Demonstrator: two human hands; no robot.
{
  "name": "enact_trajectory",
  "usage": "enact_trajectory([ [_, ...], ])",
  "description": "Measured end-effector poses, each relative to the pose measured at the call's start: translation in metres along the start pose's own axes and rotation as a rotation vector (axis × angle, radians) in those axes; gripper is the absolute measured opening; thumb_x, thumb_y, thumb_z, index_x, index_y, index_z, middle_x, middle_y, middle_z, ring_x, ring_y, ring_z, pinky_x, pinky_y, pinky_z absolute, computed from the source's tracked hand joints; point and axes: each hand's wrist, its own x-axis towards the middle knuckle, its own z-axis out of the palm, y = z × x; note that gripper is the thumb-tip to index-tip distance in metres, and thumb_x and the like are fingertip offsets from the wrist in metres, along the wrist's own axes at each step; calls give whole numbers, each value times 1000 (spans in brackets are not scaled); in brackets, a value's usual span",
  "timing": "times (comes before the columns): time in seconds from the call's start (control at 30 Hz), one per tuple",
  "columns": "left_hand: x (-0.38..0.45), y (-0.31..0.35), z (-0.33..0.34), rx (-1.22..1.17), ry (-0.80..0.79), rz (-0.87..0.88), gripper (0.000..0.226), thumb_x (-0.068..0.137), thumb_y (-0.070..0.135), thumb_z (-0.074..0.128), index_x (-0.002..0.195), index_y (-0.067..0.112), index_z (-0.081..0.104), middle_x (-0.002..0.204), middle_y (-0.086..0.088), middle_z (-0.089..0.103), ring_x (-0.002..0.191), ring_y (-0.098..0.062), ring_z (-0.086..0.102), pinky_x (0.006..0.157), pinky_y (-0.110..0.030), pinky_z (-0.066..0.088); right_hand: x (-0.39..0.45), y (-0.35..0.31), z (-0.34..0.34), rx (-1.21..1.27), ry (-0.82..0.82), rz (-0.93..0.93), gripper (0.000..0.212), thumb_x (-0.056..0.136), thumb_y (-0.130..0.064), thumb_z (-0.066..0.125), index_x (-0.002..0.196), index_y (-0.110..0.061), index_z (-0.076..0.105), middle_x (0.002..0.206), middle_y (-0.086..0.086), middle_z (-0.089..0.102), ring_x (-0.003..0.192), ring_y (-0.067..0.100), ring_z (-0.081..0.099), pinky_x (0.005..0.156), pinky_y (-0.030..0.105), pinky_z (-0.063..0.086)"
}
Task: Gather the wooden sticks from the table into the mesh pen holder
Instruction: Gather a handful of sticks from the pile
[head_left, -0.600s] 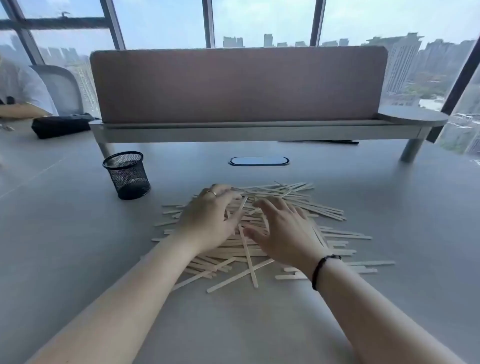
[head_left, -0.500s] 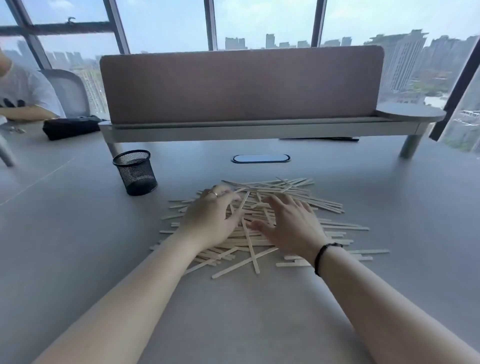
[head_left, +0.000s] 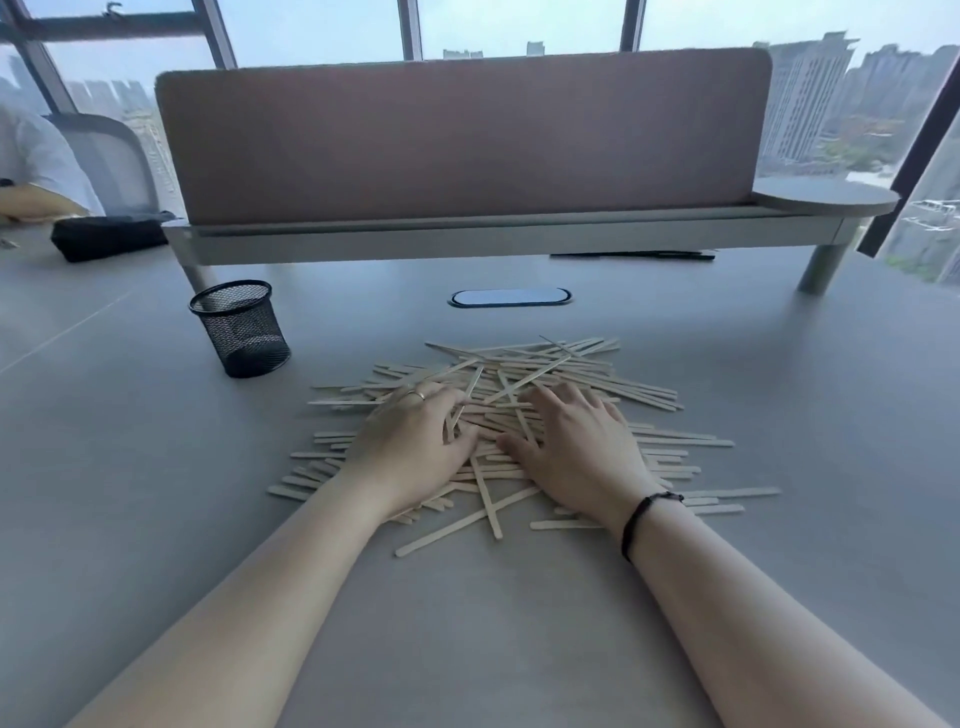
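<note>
A loose pile of flat wooden sticks (head_left: 636, 388) lies spread on the grey table (head_left: 156, 493) in front of me. The black mesh pen holder (head_left: 241, 327) stands upright to the pile's far left, and I see no sticks in it. My left hand (head_left: 415, 441), a ring on one finger, rests on the left half of the pile. Its fingers are curled, and one stick pokes up between them. My right hand (head_left: 576, 452), a black band at the wrist, lies flat on the middle of the pile with fingers spread.
A raised shelf with a brown divider panel (head_left: 467, 140) crosses the table behind the pile. An oval cable port (head_left: 511, 297) sits in front of it. A black pouch (head_left: 106, 239) and a seated person's arm (head_left: 31, 205) are at the far left.
Both hands stay on the pile at about the same spots. My view has shifted slightly, so the pen holder sits further right in the frame.
</note>
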Motion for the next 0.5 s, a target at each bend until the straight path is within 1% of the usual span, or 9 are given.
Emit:
enact_trajectory([
  [0.07,0,-3,-1,-24,7,4,39,92,44,57,128,30,60,134,10,58,126,-17,49,96,-30,41,2,-1,1,0,7,-18,55,90,-63,49,136,-32,50,138,-3,53,133,24,44,110,42,33],
  [0.17,3,-8,1,-85,13,4,34,90,34,59,123,28,62,127,9,61,119,-18,54,91,-29,40,5,2,1,9,6,-46,47,94,-54,53,136,-34,51,137,-7,54,133,23,43,110,40,32],
  [0.3,4,-10,3,-129,36,19,32,87,26,55,118,29,63,123,8,62,118,-19,54,94,-31,44,9,3,1,99,-1,-72,41,92,-47,60,130,-32,59,126,-7,59,126,22,48,104,40,37],
  [0.4,2,-8,3,-131,48,23,35,87,24,54,121,25,63,125,4,61,116,-20,56,96,-35,47,9,3,3,159,-15,-83,43,89,-49,63,127,-29,63,111,-9,57,118,21,53,97,37,44],
  [0.5,-1,-6,3,-136,50,29,35,90,33,53,123,24,61,121,3,59,111,-22,61,92,-39,50,6,3,2,173,9,-106,50,87,-60,59,126,-30,64,99,-15,47,112,20,56,92,34,45],
])
